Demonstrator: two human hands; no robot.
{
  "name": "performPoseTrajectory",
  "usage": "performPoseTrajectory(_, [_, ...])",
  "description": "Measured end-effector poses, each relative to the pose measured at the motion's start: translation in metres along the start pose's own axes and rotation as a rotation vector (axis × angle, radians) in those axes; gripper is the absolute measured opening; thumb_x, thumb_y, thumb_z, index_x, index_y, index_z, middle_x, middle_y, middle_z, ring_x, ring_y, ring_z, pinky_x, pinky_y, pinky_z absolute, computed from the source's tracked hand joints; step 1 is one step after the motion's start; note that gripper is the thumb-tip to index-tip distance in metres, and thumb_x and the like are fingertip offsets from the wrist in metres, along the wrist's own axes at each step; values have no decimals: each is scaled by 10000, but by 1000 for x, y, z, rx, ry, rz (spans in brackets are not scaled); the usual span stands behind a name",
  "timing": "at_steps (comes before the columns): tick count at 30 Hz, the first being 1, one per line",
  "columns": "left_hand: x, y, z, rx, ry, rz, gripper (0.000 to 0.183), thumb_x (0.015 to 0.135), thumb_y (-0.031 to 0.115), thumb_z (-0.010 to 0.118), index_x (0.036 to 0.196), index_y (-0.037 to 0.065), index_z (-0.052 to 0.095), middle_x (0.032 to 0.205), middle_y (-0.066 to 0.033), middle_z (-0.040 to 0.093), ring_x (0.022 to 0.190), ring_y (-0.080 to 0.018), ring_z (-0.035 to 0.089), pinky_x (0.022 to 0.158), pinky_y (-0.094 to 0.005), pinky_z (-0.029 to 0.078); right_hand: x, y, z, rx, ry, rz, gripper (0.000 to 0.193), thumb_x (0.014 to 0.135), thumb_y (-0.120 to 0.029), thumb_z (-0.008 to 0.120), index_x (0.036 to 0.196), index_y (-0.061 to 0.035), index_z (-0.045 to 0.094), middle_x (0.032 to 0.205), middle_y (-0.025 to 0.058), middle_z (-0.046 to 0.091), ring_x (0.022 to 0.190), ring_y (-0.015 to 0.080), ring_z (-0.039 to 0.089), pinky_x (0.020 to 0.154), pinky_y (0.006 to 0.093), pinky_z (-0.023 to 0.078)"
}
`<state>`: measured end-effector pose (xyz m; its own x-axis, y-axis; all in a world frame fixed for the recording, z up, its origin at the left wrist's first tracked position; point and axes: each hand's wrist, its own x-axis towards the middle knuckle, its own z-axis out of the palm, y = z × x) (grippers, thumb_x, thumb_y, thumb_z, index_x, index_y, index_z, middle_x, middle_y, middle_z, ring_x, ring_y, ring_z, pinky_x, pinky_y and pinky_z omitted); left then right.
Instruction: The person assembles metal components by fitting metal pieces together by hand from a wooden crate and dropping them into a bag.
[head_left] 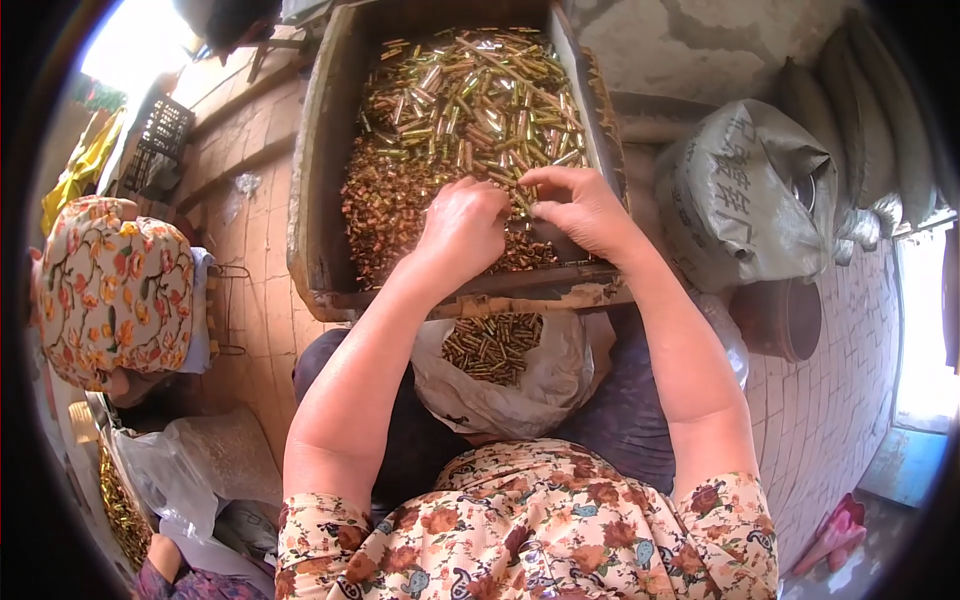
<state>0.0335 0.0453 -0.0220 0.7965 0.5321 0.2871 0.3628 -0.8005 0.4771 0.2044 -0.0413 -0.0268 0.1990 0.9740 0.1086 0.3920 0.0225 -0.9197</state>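
Both hands work over a deep tray of small metal pieces. Long, shiny brass-coloured tubes fill its far part; short copper-coloured pieces lie heaped nearer and to the left. My left hand is closed above the pieces, its fingers curled; what they hold is hidden. Just right of it, my right hand has thumb and index finger closing round what looks like a small brass-coloured tube. Between my legs, below the tray's near edge, a white plastic bag stands open with many small brass-coloured pieces inside.
A full white woven sack stands right of the tray, with a brown bucket by it. Long grey sacks lean behind. At left, a person in a floral top sits near a black crate. Another person's hand shows lower left.
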Motion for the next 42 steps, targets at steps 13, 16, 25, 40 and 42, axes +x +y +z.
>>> performPoseTrajectory(13, [-16, 7, -21, -1303, 90, -535, 140, 833, -23, 621, 967, -45, 656, 822, -88, 678, 703, -178, 685, 692, -289, 580, -21, -24, 6, 682, 156, 218, 105, 836, -35, 695, 934, -15, 668, 843, 66, 690, 754, 126, 671, 664, 250, 556])
performPoseTrajectory(16, [-18, 8, -20, -1370, 117, -532, 127, 844, -21, 618, 964, -42, 653, 822, -97, 677, 712, -189, 691, 694, -301, 590, -23, -29, 11, 697, 183, 209, 96, 839, -35, 693, 930, -15, 670, 829, 69, 692, 733, 124, 668, 656, 245, 553])
performPoseTrajectory(25, [-20, 9, -23, -1415, 179, -526, 115, 853, -33, 599, 956, -38, 648, 823, -111, 678, 720, -205, 695, 706, -324, 592, -20, -34, 16, 722, 199, 234, 89, 844, -63, 704, 913, -17, 672, 795, 64, 687, 715, 126, 667, 637, 240, 547])
performPoseTrajectory(40, [-23, 16, -19, -1322, 239, -466, 82, 864, -22, 609, 937, -5, 644, 849, -81, 677, 767, -188, 692, 738, -302, 576, -24, -42, 21, 688, 256, 242, 101, 854, -106, 708, 890, -19, 671, 774, 26, 671, 691, 90, 650, 631, 218, 546])
performPoseTrajectory(42, [-24, 17, -17, -1314, 254, -451, 82, 865, -26, 607, 936, -4, 642, 849, -80, 674, 768, -189, 692, 739, -304, 576, -25, -42, 23, 683, 258, 226, 94, 854, -102, 708, 883, -19, 673, 771, 25, 672, 688, 83, 644, 630, 213, 541])
